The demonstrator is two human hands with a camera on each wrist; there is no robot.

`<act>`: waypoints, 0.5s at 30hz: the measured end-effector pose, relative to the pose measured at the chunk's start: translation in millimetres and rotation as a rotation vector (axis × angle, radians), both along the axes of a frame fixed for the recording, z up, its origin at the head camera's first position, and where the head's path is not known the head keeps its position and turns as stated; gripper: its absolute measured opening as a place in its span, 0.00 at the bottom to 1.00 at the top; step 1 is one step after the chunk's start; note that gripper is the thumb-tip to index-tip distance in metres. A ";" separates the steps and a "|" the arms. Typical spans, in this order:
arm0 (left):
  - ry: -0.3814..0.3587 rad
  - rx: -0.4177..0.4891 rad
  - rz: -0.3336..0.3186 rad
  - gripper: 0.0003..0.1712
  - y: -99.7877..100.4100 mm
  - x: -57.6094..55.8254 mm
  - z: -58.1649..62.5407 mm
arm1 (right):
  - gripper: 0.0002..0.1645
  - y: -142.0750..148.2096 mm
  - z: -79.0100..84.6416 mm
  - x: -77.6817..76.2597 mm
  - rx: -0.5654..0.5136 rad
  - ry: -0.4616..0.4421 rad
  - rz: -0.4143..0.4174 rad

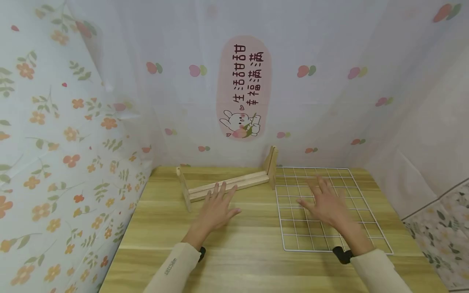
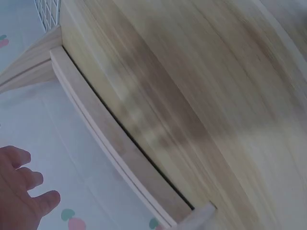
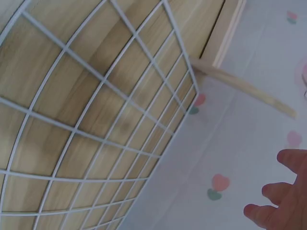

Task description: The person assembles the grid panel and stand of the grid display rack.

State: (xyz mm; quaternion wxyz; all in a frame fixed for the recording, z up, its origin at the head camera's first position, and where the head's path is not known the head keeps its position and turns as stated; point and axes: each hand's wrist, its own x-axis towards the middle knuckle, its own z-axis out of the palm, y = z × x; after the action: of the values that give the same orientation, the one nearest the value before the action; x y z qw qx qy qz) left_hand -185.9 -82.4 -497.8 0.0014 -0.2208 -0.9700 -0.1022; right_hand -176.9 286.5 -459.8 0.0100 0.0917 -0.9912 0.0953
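A wooden stand [image 1: 231, 185], a long grooved bar with an upright board at each end, sits slantwise near the back of the table. In front of its bar my left hand [image 1: 216, 209] hovers with spread fingers, holding nothing; the left wrist view shows the stand's bar [image 2: 120, 143] below it. To the right lies a white wire grid panel [image 1: 293, 228], flat, its back left corner beside the stand's right end board [image 1: 272, 167]. Over the grid my right hand [image 1: 327, 205] is spread and holds nothing. In the right wrist view its fingertips show at the lower right, off the grid [image 3: 103, 81].
The wood-grain table [image 1: 238, 260] meets a white printed curtain [image 1: 176, 110] at the back. A flowered curtain [image 1: 66, 162] hangs along the left side, and another pale cloth [image 1: 414, 162] stands at the right.
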 end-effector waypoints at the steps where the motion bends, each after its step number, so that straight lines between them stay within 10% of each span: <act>1: -0.005 0.006 -0.001 0.45 2.9 -1.7 -0.6 | 0.51 2.4 0.1 -0.9 -0.003 -0.006 -0.007; 15: -0.042 0.008 -0.024 0.44 43.3 -17.8 -8.4 | 0.54 40.5 -10.6 -15.3 -0.055 -0.088 -0.105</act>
State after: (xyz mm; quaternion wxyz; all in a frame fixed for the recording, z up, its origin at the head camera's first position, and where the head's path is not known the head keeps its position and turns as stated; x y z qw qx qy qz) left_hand -203.7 -39.1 -506.1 -0.0195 -0.2304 -0.9666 -0.1108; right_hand -192.2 327.0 -470.4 -0.0260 0.0351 -0.9911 0.1257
